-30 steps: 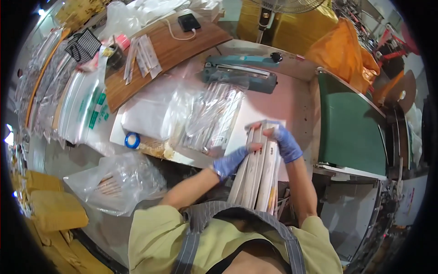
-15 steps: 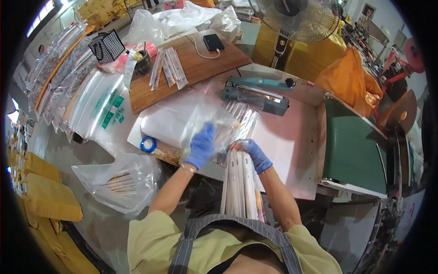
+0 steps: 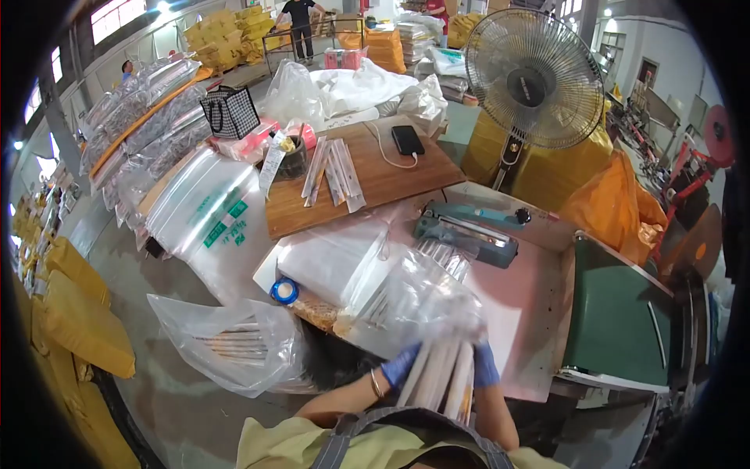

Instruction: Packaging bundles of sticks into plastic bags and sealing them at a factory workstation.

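A clear plastic bag (image 3: 433, 293) sits over the far end of a bundle of long, slim wrapped sticks (image 3: 439, 375), which points toward my body. At the bag's mouth, on the bundle's left side, is my blue-gloved left hand (image 3: 401, 366), closed on the bag's edge, its fingertips partly hidden. My right hand (image 3: 486, 366), also in a blue glove, closes on the bundle from the right. Beyond the bag lie more silvery wrapped sticks (image 3: 455, 258), beside a teal bag sealer (image 3: 469, 234). A stack of clear bags (image 3: 332, 254) lies to the left.
A blue tape roll (image 3: 284, 291) sits near the bench's left corner. Below it is a bag of sticks (image 3: 234, 344). A wooden board (image 3: 391, 176) carries a phone (image 3: 407, 141) and several slim packets. A fan (image 3: 535, 82) stands behind; a green panel (image 3: 617, 313) is at right.
My left hand has come down and right, bringing the bag over the bundle's far end. My right hand has moved lower along the bundle's side. The view has tilted up.
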Demonstrator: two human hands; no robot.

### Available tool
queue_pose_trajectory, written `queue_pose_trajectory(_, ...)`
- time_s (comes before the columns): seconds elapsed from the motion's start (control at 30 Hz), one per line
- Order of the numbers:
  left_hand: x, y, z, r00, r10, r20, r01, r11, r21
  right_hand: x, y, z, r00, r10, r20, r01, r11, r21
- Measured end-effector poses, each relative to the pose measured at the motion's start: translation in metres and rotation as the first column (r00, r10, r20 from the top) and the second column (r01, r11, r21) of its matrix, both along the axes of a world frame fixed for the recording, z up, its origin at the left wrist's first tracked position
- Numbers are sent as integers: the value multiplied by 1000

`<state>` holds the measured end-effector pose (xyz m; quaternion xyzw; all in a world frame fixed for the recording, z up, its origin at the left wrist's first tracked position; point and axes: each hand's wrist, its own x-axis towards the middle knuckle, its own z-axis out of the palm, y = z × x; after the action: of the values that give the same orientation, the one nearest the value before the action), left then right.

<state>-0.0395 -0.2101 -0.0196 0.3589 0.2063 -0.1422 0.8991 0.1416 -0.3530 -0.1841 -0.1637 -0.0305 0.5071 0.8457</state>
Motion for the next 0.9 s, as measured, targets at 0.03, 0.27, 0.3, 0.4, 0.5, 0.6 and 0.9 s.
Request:
queue_pose_trajectory(0.03,-16,-3,-54,999,-6,34,1,986,164,-43,-18,51,925,-139,355,105,988,112)
queue_pose_trajectory(0.27,-70,-22,49,798,-585,-147,119,-85,989,-170,-124,161,874,-19,486,373,669,-643)
queue_pose_trajectory(0.3,-58,-15,68,779,-608,-155,128,-88,988,-181,-134,163,872,9,489,362,662,-656)
queue_pose_trajectory(0.4,-3,6,119,657,-529,538,-642,-18,766,-143,-110,280,298,549,781,722,406,-560)
queue_pose_trajectory(0.5,67,33,166,843,-383,377,-395,35,918,-76,-70,347,-418,747,517,786,582,-206)
queue_pose_trajectory(0.6,95,51,221,661,-283,695,-677,174,715,-47,-59,432,-450,596,664,814,580,32)
queue_pose_trajectory(0.9,132,22,233,631,-306,713,-709,146,690,-57,-32,433,-475,667,574,850,180,494)
